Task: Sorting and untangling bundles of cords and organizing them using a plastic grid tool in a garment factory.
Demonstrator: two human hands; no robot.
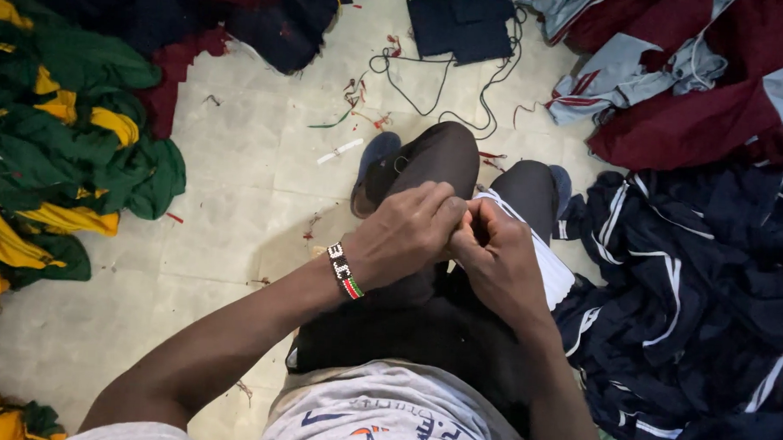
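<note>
I am pressing my left hand (404, 233) and right hand (499, 258) together over my knees, fingertips pinching a white-edged dark garment (550, 265) whose long axis is running away from me, under my right hand, toward the floor (236, 189).

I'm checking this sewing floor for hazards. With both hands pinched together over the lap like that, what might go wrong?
The left hand and right hand meet tightly over a dark garment with a white edge; whatever they pinch is hidden, so a pricked fingertip seems possible. The loose black cord lies on the floor by the shoes and might snag a foot.
</note>
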